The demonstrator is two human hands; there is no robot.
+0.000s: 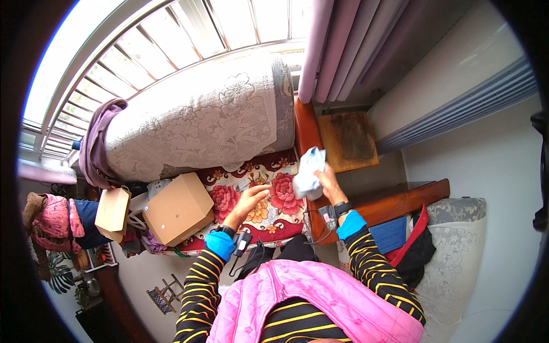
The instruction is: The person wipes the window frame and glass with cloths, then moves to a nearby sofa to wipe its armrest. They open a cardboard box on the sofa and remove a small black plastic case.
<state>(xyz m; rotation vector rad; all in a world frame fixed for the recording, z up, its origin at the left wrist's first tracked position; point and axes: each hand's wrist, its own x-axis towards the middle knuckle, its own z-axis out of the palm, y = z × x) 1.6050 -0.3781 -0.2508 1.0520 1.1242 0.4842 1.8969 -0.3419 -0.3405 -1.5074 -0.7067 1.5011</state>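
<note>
My right hand (329, 182) grips a crumpled pale blue and white cloth (309, 170), slightly blurred, which hangs to the left of the fingers. It is held over the right end of the sofa seat, near the wooden armrest (309, 127). My left hand (249, 203) is empty, its fingers stretched out and apart. Below that hand lies a seat cover (265, 197) with red and yellow flowers. The exact kind of cloth cannot be made out.
A large cardboard box (180, 210) stands on the seat at left, beside a smaller box (113, 212) and piled clothes (54, 223). The sofa back has a lace cover (200, 120). Right are a wooden side table (349, 140), a blue flat item (389, 234) and a black bag (416, 257).
</note>
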